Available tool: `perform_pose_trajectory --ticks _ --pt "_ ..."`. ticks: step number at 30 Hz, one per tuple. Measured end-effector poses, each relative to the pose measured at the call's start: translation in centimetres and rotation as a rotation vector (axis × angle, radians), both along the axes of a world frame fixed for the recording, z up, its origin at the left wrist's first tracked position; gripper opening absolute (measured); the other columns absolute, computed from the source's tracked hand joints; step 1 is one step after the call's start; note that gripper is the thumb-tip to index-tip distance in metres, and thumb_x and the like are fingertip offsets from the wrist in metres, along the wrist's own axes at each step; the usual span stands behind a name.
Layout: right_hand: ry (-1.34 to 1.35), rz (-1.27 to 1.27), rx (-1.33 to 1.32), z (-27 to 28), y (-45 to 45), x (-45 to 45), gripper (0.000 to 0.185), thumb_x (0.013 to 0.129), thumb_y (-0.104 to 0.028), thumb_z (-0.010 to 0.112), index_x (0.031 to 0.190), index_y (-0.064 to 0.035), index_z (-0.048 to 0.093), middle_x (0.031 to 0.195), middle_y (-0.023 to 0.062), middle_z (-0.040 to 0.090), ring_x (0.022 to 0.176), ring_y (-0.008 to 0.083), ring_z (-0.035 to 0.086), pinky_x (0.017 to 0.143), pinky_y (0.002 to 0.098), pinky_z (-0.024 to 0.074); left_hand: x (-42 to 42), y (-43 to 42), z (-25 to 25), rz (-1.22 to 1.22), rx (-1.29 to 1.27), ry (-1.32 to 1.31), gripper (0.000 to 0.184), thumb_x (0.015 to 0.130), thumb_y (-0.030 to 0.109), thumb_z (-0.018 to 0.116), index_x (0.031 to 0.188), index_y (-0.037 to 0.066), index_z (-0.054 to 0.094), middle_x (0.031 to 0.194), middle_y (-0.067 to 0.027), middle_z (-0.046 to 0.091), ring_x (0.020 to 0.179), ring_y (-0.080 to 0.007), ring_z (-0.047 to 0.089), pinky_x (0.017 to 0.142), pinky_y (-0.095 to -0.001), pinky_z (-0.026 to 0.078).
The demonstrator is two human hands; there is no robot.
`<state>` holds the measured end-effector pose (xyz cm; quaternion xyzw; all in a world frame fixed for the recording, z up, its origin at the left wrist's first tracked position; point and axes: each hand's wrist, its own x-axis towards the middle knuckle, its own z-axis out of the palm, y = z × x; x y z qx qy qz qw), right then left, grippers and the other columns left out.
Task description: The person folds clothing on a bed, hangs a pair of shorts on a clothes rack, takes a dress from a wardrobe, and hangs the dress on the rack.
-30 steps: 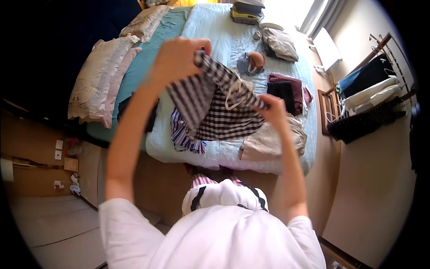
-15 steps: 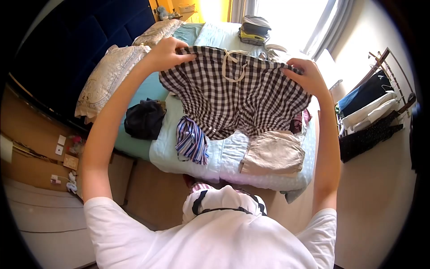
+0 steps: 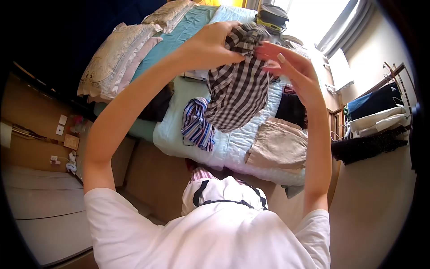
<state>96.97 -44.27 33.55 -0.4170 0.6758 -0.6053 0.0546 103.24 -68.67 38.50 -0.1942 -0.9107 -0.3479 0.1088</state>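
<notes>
Black-and-white checked shorts [image 3: 237,94] hang bunched and folded together above the bed. My left hand [image 3: 219,47] is closed around their gathered waistband. Close beside the waistband on the right is my right hand [image 3: 291,65], its fingers apart and slightly blurred; whether the fingertips touch the cloth I cannot tell. Below the shorts, a blue, red and white striped garment [image 3: 197,125] lies crumpled on the bed. Folded beige shorts [image 3: 277,145] rest near the bed's front edge, to the right.
The bed [image 3: 177,136] has a pale blue cover. Dark clothing [image 3: 290,107] lies behind the beige shorts, and another dark garment [image 3: 161,103] is partly behind my left forearm. Pillows [image 3: 121,60] sit at left, a folded stack [image 3: 272,18] at back, a clothes rack [image 3: 394,74] at right.
The checked shorts went from stretched wide between both hands to bunched in my left hand. My hands came together, and the right hand let go of the waistband.
</notes>
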Motion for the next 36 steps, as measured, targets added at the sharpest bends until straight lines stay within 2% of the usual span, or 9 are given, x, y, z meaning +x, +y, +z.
perform_pose_trajectory --ticks 4,7,10,12,17,22,32,34,36 --pt "-0.081 -0.133 -0.111 -3.1 -1.4 0.3 0.120 0.051 -0.018 0.087 0.143 -0.0086 0.010 0.144 0.0225 0.016 0.133 0.0323 0.023 0.100 0.0414 0.0392 1.5 -1.2 0.7 -0.172 -0.025 -0.013 0.062 0.069 0.018 0.071 0.124 0.001 0.047 0.101 -0.0109 0.061 0.092 -0.0195 0.060 0.081 -0.0292 0.049" --pt "-0.621 -0.056 -0.155 -7.1 -2.6 0.9 0.086 0.055 0.002 0.080 0.130 -0.0002 0.038 0.126 0.0145 0.046 0.116 0.0276 0.045 0.094 0.0406 0.0429 2.0 -3.4 1.2 -0.366 -0.038 -0.153 0.065 0.068 0.020 0.070 0.126 0.003 0.046 0.107 -0.0117 0.059 0.095 -0.0196 0.059 0.085 -0.0308 0.048" --pt "-0.851 0.038 -0.332 -8.2 -2.2 2.1 0.051 0.069 0.003 0.070 0.117 -0.0010 0.050 0.112 0.0118 0.058 0.103 0.0261 0.057 0.084 0.0387 0.0489 0.4 -7.1 -3.6 -0.623 0.738 -0.431 0.085 0.071 0.053 0.069 0.135 0.007 0.036 0.128 -0.0157 0.048 0.109 -0.0268 0.055 0.094 -0.0405 0.044" --pt "-1.020 0.179 -0.518 -9.2 -2.8 3.5 0.037 0.085 -0.018 0.061 0.118 -0.0038 0.051 0.111 0.0114 0.060 0.101 0.0253 0.058 0.088 0.0408 0.0479 2.7 -6.2 -9.1 -0.356 1.589 -0.529 0.105 0.070 0.086 0.021 0.138 0.007 0.029 0.141 -0.0178 0.032 0.128 -0.0280 0.036 0.105 -0.0459 0.030" --pt "-1.184 -0.283 -0.140 -10.9 -4.6 4.4 0.031 0.085 -0.021 0.055 0.112 -0.0066 0.054 0.104 0.0044 0.062 0.088 0.0166 0.062 0.077 0.0316 0.0514 9.7 -1.7 -24.3 -0.371 1.652 -0.840 0.104 0.071 0.083 0.025 0.143 0.009 0.018 0.147 -0.0067 0.025 0.135 -0.0254 0.023 0.110 -0.0397 0.021" --pt "-1.439 -0.417 -0.033 -12.1 -7.7 2.4 0.020 0.082 -0.025 0.058 0.092 -0.0075 0.062 0.087 0.0009 0.064 0.073 0.0111 0.061 0.064 0.0255 0.0493 11.2 1.1 -25.7 0.162 1.004 -0.712 0.102 0.062 0.029 0.082 0.136 -0.005 0.021 0.135 -0.0174 0.036 0.125 -0.0232 0.035 0.106 -0.0328 0.027" --pt "-0.994 0.075 -0.047 -18.4 -9.0 -0.4 0.071 0.058 -0.019 0.081 0.118 0.0047 0.050 0.107 0.0097 0.062 0.090 0.0183 0.061 0.082 0.0295 0.0493 6.1 -10.1 -24.6 0.464 1.677 -0.811 0.069 0.088 0.048 0.050 0.132 -0.004 0.033 0.126 -0.0136 0.050 0.111 -0.0207 0.052 0.096 -0.0335 0.040" --pt "-0.844 0.051 0.396 -21.3 -11.4 1.2 0.056 0.059 -0.012 0.084 0.105 0.0058 0.058 0.099 0.0094 0.065 0.088 0.0170 0.062 0.082 0.0281 0.0491 4.9 -14.1 -25.2 0.440 1.663 -0.812 0.055 0.091 0.040 0.047 0.127 0.000 0.041 0.120 -0.0131 0.055 0.108 -0.0213 0.055 0.094 -0.0349 0.043" --pt "-1.205 0.077 -0.033 -25.8 -13.4 3.3 0.036 0.068 0.008 0.070 0.102 0.0022 0.060 0.092 0.0069 0.066 0.082 0.0144 0.063 0.076 0.0273 0.0511 4.2 -18.3 -25.1 0.429 1.532 -0.725 0.047 0.090 0.035 0.052 0.120 -0.001 0.047 0.111 -0.0113 0.059 0.100 -0.0189 0.059 0.089 -0.0316 0.046"
